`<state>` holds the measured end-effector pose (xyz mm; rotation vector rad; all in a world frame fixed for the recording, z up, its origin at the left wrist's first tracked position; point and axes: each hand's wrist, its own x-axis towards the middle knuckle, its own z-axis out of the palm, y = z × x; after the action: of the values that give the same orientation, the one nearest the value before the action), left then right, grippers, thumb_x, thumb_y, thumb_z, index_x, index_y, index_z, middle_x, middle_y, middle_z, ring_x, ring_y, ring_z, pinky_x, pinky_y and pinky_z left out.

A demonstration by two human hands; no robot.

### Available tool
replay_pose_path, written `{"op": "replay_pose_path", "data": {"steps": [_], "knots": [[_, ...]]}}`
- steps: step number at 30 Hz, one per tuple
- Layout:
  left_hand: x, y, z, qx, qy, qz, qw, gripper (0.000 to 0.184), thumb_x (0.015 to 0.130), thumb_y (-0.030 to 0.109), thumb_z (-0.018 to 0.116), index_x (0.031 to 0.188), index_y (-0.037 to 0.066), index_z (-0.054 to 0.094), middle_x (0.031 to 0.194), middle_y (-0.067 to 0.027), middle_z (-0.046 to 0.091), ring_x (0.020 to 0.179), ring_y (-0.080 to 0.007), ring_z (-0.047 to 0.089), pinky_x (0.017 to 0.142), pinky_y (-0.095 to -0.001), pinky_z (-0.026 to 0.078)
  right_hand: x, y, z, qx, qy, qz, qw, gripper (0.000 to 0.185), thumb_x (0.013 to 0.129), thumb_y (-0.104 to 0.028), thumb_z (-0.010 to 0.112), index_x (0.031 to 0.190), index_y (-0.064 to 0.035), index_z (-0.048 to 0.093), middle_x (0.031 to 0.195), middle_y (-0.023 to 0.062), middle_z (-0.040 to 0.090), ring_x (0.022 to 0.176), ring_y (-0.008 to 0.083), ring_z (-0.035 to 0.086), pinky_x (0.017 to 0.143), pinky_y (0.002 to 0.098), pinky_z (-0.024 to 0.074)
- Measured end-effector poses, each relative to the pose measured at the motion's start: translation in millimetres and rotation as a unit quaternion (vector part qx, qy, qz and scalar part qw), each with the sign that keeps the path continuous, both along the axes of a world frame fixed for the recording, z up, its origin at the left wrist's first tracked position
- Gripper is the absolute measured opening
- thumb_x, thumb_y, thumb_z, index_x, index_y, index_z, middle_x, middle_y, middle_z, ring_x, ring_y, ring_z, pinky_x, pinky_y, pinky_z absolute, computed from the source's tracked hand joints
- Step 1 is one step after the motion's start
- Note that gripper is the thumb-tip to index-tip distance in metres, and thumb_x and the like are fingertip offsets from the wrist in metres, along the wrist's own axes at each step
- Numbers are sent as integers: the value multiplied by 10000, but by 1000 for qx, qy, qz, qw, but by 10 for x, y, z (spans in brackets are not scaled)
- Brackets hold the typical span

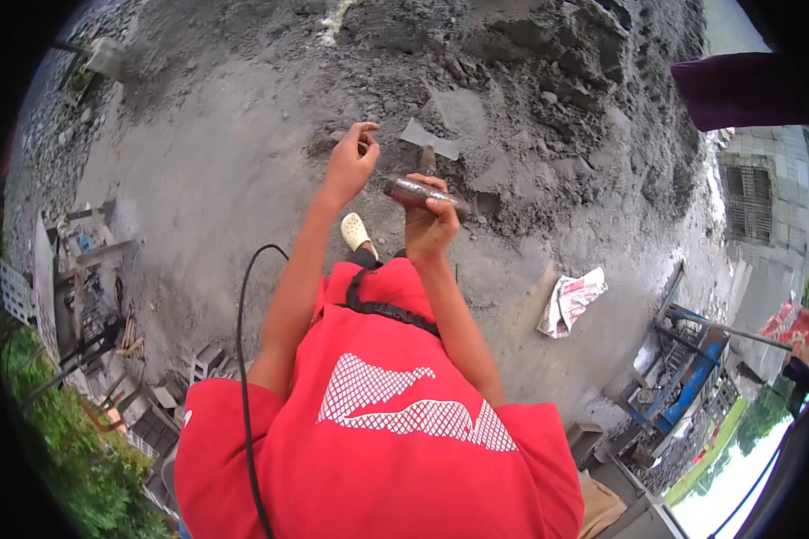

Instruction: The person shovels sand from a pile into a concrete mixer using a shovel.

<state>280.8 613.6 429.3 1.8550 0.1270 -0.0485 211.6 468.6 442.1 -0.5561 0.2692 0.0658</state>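
Note:
My right hand (432,225) is wrapped around the dark, worn crossbar grip of a shovel (427,197). The shovel's short-looking shaft runs away from me to a pale metal blade (431,140) at the foot of the grey sand pile. To the left of the grip, my left hand (351,163) hovers in the air with loosely bent fingers, the thumb apart from them and nothing held. Below the hands, a cream clog (355,232) on one foot shows on the ground; the other foot is hidden.
A large heap of grey sand (548,117) rises ahead and to the right. A crumpled white and red sack (570,303) lies on the ground at right. Blue metal equipment (694,379) stands at lower right, wood scraps (85,260) at left. A black cable (243,359) hangs beside my left arm.

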Motion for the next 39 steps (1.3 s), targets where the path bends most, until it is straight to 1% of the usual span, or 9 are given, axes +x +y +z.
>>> {"op": "replay_pose_path", "data": {"steps": [16, 19, 22, 25, 28, 29, 32, 36, 39], "knots": [[-8, 508, 144, 393, -115, -199, 890, 378, 790, 34, 525, 1149, 150, 519, 1069, -124, 505, 948, -316, 548, 800, -396, 444, -10, 453, -107, -44, 26, 103, 993, 442, 706, -206, 557, 1115, -46, 502, 1062, 134, 559, 854, 254, 585, 717, 367, 478], [39, 843, 167, 241, 21, -159, 957, 293, 839, 79, 511, 1128, 119, 534, 1027, -106, 536, 941, -253, 567, 814, -353, 438, 15, 656, -109, -61, 38, 154, 985, 506, 742, -217, 575, 1207, -74, 438, 1072, 131, 558, 826, 228, 572, 731, 352, 453], [-48, 876, 178, -130, 61, -45, 989, 228, 891, 138, 480, 1094, 55, 541, 956, -93, 560, 929, -168, 557, 816, -307, 432, -2, 769, -135, -74, 38, 192, 978, 534, 785, -208, 563, 1272, -86, 383, 1074, 106, 563, 841, 200, 562, 740, 340, 445], [-354, 596, 321, -202, 40, 6, 979, 198, 841, 118, 545, 1017, 28, 554, 818, -102, 573, 747, -200, 601, 677, -292, 466, -92, 834, -172, -82, 48, 215, 972, 448, 822, -213, 530, 1240, -79, 436, 1052, 66, 579, 856, 177, 561, 754, 328, 445], [-503, 438, 95, -41, -88, 91, 991, 122, 853, 74, 538, 954, 9, 564, 853, -75, 574, 808, -142, 554, 733, -270, 444, -189, 827, -129, -66, 159, 264, 949, 372, 840, -263, 522, 1154, -64, 522, 1015, 51, 599, 851, 164, 567, 773, 314, 445], [-498, 394, 13, -37, -121, 160, 979, 80, 823, 34, 565, 899, 9, 565, 825, -69, 573, 750, -149, 555, 700, -268, 445, -238, 843, -58, -109, 176, 260, 943, 310, 868, -318, 493, 974, -44, 594, 935, 38, 604, 783, 143, 569, 708, 287, 458], [-502, 352, -36, -51, -150, 236, 959, 83, 826, 40, 564, 900, 2, 556, 819, -64, 565, 728, -148, 547, 686, -272, 444, -424, 584, 85, -319, 163, 435, 826, 292, 819, -306, 586, 989, -70, 612, 974, 42, 624, 824, 136, 582, 724, 312, 465], [-555, 350, -210, -127, -128, 271, 946, 126, 785, -37, 488, 889, 11, 538, 834, -59, 554, 730, -142, 533, 699, -276, 437, -579, 469, 726, -750, -155, 211, 608, 365, 669, -131, 723, 1002, -51, 594, 912, 103, 599, 858, 228, 580, 757, 338, 463], [-575, 305, -164, -128, -111, 282, 945, 158, 752, -63, 466, 881, 9, 524, 832, -67, 531, 739, -154, 514, 697, -282, 431, -254, 630, 807, -816, -219, 142, 515, 491, 613, -153, 721, 1063, -58, 548, 896, 106, 572, 934, 291, 528, 874, 382, 395]]}}
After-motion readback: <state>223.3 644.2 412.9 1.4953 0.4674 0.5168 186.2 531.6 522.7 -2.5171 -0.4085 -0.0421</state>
